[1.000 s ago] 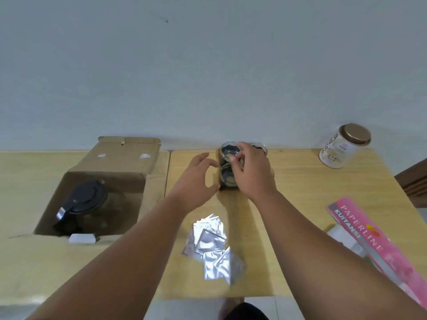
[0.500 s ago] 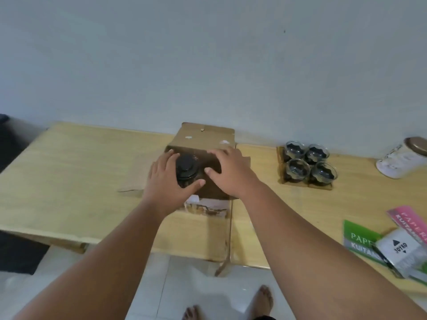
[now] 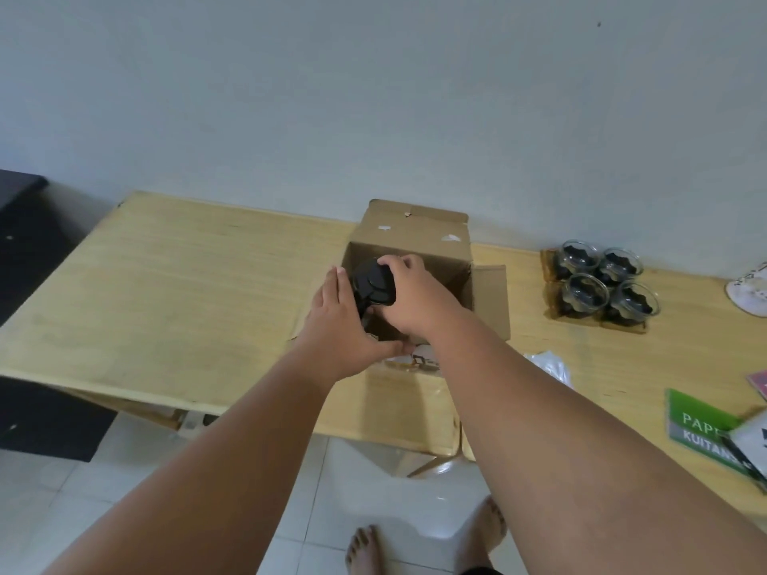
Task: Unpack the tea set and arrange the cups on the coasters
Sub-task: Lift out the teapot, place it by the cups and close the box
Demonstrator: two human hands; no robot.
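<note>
An open cardboard box (image 3: 419, 238) stands on the wooden table (image 3: 186, 284) near the wall. A teapot with a black lid (image 3: 373, 286) sits in it, its body mostly hidden. My left hand (image 3: 340, 325) presses against the pot's left side, and my right hand (image 3: 415, 300) curls over the lid from the right. To the right, several glass cups (image 3: 606, 284) with dark contents stand together on brown coasters (image 3: 552, 313).
A white jar (image 3: 751, 292) lies at the right edge. Foil packets (image 3: 548, 365) rest beside my right forearm. Green and pink receipt books (image 3: 701, 425) sit at the front right. A dark mat (image 3: 29, 242) and tiled floor lie left and below.
My hands left the cups and went left to the box. Both now grip the teapot more closely, the right hand reaching over its lid. The camera view shifted left.
</note>
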